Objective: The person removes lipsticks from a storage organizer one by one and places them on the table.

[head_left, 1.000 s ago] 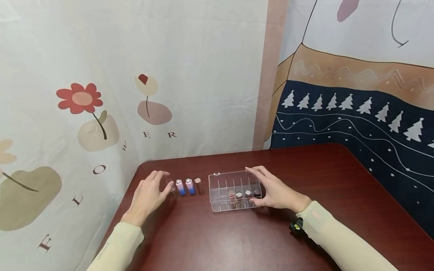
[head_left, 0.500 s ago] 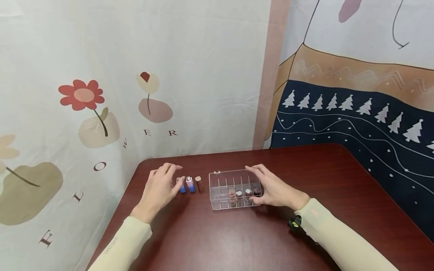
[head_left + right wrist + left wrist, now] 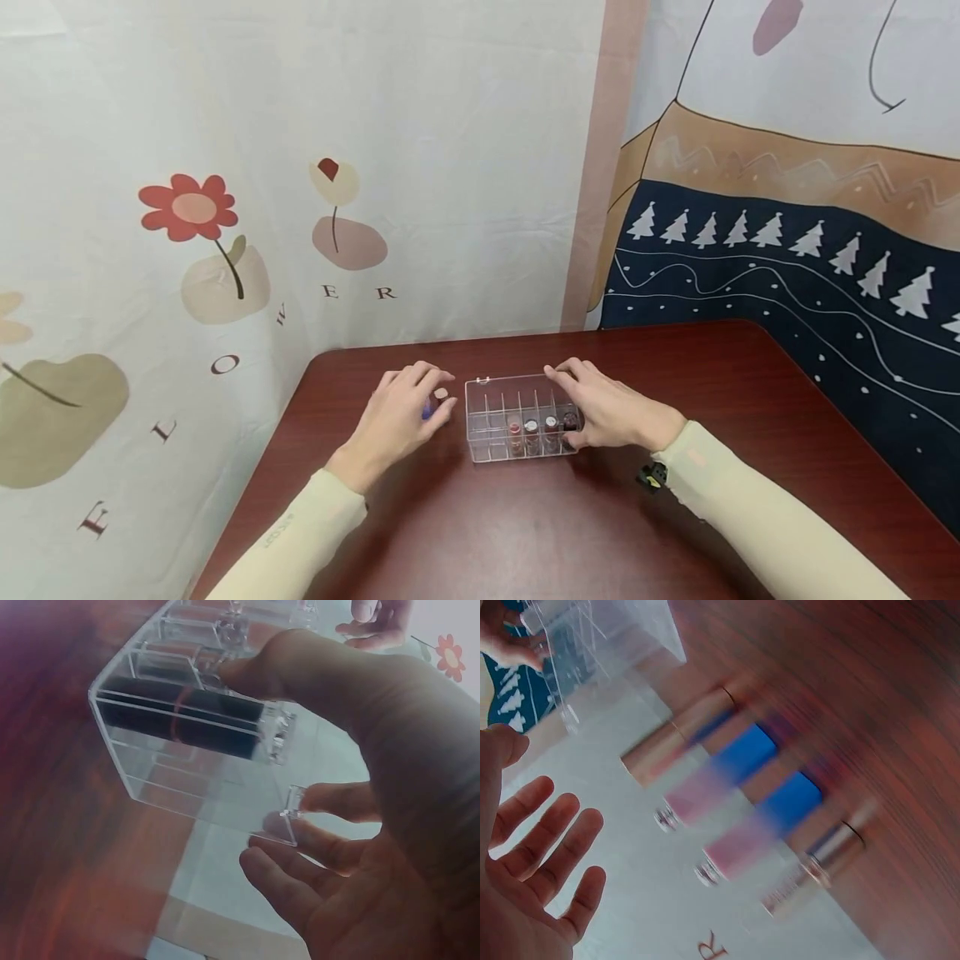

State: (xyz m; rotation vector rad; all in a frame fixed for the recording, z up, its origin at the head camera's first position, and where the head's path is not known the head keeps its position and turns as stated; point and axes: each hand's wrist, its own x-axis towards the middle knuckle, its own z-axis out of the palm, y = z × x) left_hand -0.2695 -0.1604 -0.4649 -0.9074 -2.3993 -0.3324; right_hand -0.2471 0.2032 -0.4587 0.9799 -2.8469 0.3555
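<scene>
A clear divided lipstick organizer [image 3: 480,450] stands on the table, with several lipstick tubes in its front row. My right hand [image 3: 615,408] grips its right end, thumb at the front and fingers behind. A black tube [image 3: 180,724] fills the end slot beside that thumb. My left hand [image 3: 397,417] is empty, fingers spread and loosely bent, above the tubes left of the organizer. In the left wrist view that row shows a brown-gold lipstick [image 3: 679,735], two pink-and-blue tubes [image 3: 724,772] and a clear-and-gold tube [image 3: 817,862]. The hand hides most of them in the head view.
The dark red table [image 3: 510,533] meets a pale flower-printed curtain [image 3: 465,250] behind and a navy tree-printed curtain [image 3: 750,275] at the right. The organizer's far row of slots holds nothing visible.
My left hand has moved right, from the leftmost tube across the row to beside the brown-gold lipstick, holding nothing. The right hand and organizer have stayed in place.
</scene>
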